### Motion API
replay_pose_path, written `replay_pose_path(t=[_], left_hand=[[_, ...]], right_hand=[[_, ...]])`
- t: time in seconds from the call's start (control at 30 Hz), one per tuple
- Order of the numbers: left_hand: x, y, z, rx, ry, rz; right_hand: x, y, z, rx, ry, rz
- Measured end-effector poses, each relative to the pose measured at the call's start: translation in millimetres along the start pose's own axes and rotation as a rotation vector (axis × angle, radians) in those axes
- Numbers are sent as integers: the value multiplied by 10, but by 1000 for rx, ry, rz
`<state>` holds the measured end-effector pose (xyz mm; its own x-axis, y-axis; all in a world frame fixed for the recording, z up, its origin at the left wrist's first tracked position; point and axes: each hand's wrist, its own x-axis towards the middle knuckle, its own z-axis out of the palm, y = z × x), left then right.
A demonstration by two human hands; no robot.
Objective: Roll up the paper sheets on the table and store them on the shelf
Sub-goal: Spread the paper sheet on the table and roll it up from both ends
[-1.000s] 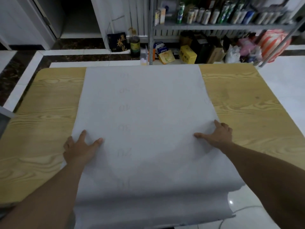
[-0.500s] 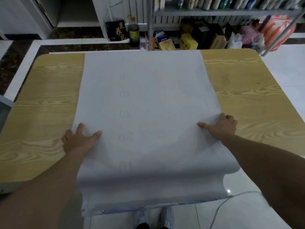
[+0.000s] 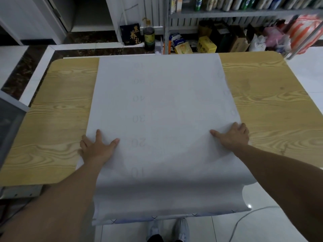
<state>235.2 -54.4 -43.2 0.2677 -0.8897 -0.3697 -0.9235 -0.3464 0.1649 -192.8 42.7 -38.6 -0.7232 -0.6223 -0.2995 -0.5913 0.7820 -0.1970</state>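
Since one second ago, both hands slid forward along the paper sheet (image 3: pixel 157 105). Left hand (image 3: pixel 96 147) and right hand (image 3: pixel 232 136) press flat, fingers spread, on its side edges; it lies unrolled between them. Rolling and shelf (image 3: pixel 244 12) storage remain.

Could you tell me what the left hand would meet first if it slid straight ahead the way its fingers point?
Probably nothing but more paper sheet: the left hand lies flat on its left margin, fingers aimed at the table's far edge, and nothing stands in that line.
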Motion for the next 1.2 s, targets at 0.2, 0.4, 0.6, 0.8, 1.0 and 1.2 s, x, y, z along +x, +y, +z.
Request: replay_pose_path(t=[0.2, 0.4, 0.6, 0.8, 1.0, 1.2], left_hand=[[-229, -42, 59, 140, 27, 130], [-827, 21, 80, 283, -43, 385], [-1570, 123, 41, 343, -30, 585], [-2055, 50, 39, 404, 5, 642], [-2261, -188, 11, 394, 43, 717], [-2430, -392, 11, 340, 93, 748]], right_hand=[[-241, 102, 35, -45, -105, -85], [-787, 67, 21, -175, -220, -407], [-1647, -34, 59, -317, -283, -679], [-2316, 106, 152, -359, -244, -757], [-2733, 233, 160, -398, -227, -727], [-3004, 251, 187, -397, -201, -738]])
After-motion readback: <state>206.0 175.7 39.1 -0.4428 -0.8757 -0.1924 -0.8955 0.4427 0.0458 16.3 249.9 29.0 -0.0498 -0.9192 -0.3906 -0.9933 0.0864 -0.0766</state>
